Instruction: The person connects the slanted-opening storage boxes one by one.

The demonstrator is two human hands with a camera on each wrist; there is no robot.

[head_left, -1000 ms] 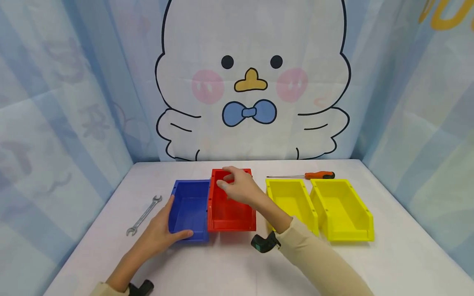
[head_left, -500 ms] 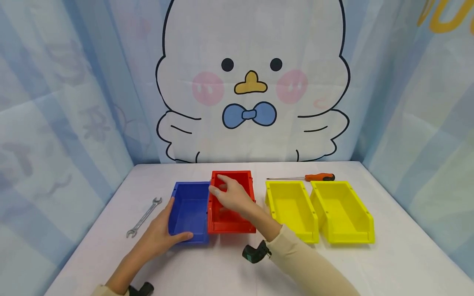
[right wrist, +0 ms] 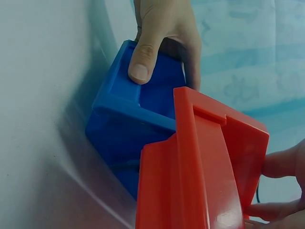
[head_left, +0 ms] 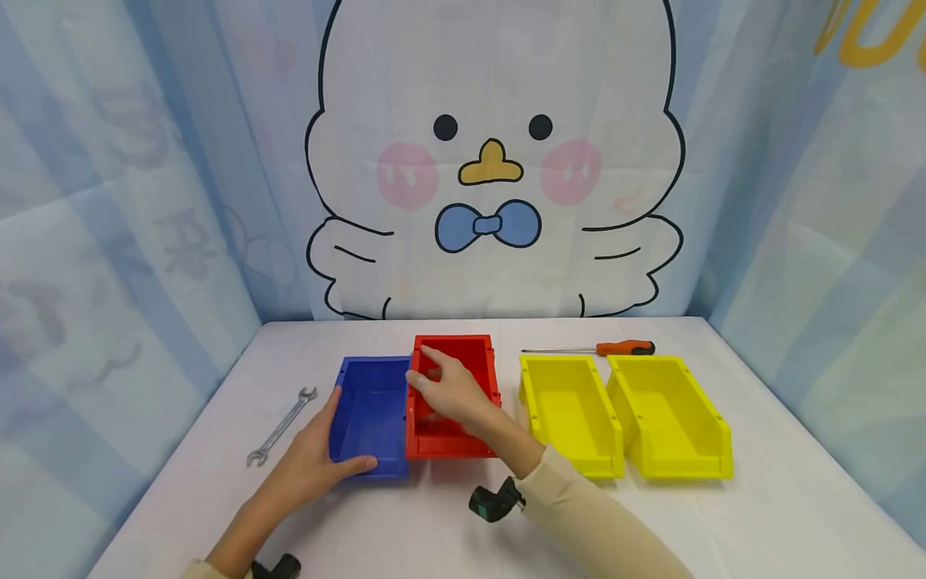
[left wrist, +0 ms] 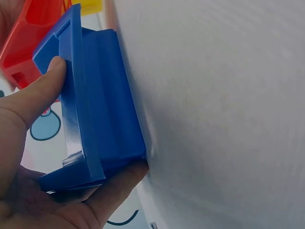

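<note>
In the head view my left hand (head_left: pixel 307 454) grips the near left corner of a blue storage bin (head_left: pixel 372 418). The thumb lies over its front lip, and the fingers press its outer left side, as the left wrist view also shows. Against its right side stands a red storage bin (head_left: pixel 459 442). My right hand (head_left: pixel 456 390) is over the red bin, thumb and fingers apart near its left wall. In the right wrist view these fingers (right wrist: pixel 281 164) reach the red bin's edge; the exact contact is partly hidden.
Two yellow bins (head_left: pixel 567 418) stand side by side on the right. A screwdriver (head_left: pixel 608 348) with an orange and black handle lies behind them. An open-ended wrench (head_left: pixel 282 426) lies left of the blue bin. Printed curtains enclose the white table (head_left: pixel 419 531).
My right hand has moved left and nearer, lower over the red bin toward its left wall. The left hand keeps its grip, and the bins stay where they were.
</note>
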